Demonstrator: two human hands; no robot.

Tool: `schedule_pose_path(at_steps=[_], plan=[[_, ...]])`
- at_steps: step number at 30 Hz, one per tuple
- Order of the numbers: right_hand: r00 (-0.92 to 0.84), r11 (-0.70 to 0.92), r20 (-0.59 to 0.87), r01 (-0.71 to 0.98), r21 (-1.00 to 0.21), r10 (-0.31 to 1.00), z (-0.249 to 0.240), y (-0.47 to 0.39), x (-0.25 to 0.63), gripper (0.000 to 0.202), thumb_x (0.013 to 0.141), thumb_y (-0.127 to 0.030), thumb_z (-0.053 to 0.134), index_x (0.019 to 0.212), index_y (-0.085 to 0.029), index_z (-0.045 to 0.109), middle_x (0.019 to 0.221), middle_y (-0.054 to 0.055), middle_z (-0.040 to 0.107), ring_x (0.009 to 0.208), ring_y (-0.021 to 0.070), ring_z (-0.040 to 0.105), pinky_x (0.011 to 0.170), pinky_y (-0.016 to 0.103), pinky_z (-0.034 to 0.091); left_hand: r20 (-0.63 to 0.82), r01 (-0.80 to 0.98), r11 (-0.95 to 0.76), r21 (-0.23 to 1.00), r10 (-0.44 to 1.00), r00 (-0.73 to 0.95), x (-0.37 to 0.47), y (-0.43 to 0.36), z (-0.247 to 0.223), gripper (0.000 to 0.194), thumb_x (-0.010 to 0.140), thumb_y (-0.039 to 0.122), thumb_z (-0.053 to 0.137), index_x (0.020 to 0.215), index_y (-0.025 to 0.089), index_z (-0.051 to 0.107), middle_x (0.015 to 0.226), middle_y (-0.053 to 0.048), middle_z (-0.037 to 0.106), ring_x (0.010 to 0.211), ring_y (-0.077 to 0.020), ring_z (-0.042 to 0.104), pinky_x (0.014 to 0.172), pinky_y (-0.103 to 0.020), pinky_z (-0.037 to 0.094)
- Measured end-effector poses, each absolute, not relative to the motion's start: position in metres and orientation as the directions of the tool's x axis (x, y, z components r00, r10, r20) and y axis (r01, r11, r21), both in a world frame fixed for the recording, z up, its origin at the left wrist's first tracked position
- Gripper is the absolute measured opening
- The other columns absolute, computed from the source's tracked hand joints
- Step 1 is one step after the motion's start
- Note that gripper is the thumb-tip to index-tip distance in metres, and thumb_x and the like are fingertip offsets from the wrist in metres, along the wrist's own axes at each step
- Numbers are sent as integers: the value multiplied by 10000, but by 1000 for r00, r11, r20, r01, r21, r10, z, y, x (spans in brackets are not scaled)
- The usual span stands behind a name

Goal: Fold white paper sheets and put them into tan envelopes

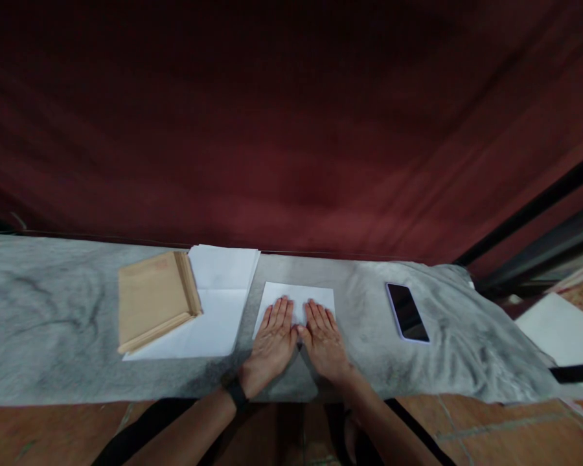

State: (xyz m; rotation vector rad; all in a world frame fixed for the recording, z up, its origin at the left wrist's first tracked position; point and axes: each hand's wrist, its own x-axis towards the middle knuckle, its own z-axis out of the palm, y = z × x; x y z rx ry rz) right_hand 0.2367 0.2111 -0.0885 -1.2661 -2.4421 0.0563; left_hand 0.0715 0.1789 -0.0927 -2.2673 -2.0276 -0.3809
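Note:
A small white sheet of paper (296,292) lies on the grey cloth in front of me. My left hand (276,333) rests flat on its left part, fingers stretched out. On the right part my right hand (323,336) lies flat too, its fingers slightly apart. The two thumbs meet near the sheet's lower edge. Neither hand grips anything. Left of the hands is a stack of larger white sheets (218,323), with a crease across the top one. A pile of brown envelopes (153,294) overlaps its left side.
A phone (408,312) with a light purple edge lies to the right on the grey cloth (364,369). Behind the cloth hangs a dark red curtain (291,162). Dark bars and a white sheet (563,330) are at the far right. Below is a tiled floor (466,421).

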Motion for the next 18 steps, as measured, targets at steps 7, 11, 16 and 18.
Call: schedule_pose_path(at_steps=[7, 11, 16, 18], plan=[[-454, 513, 328, 850, -118, 828, -91, 221, 261, 578, 1056, -417, 328, 1550, -117, 331, 1580, 136, 370, 1466, 282, 353, 1197, 484, 275, 261, 987, 6, 160, 964, -49, 61, 174, -91, 643, 996, 409, 390, 1539, 73, 321, 1588, -199, 338, 1502, -282, 269, 1217, -480, 268], [-414, 457, 287, 884, -101, 864, -92, 225, 272, 586, 1055, -423, 308, 1541, -98, 350, 1585, 127, 363, 1455, 302, 365, 1195, 490, 262, 275, 989, 30, 148, 959, -70, 52, 168, -89, 646, 995, 415, 391, 1521, 43, 344, 1587, -212, 331, 1495, -293, 289, 1213, -476, 278], [-325, 362, 244, 923, -127, 914, -89, 233, 279, 569, 1047, -382, 293, 1504, -65, 413, 1562, 158, 400, 1454, 324, 363, 1186, 527, 266, 257, 994, 60, 97, 963, -83, 48, 168, -79, 595, 999, 377, 359, 1469, 19, 427, 1522, -233, 438, 1468, -315, 346, 1224, -522, 225], [-295, 340, 250, 926, -164, 922, -84, 238, 274, 564, 1049, -354, 273, 1489, -37, 428, 1552, 181, 409, 1463, 321, 349, 1185, 524, 276, 264, 994, 30, 105, 963, -57, 53, 175, -75, 590, 1000, 351, 345, 1469, 0, 418, 1525, -238, 433, 1479, -308, 326, 1228, -517, 222]])
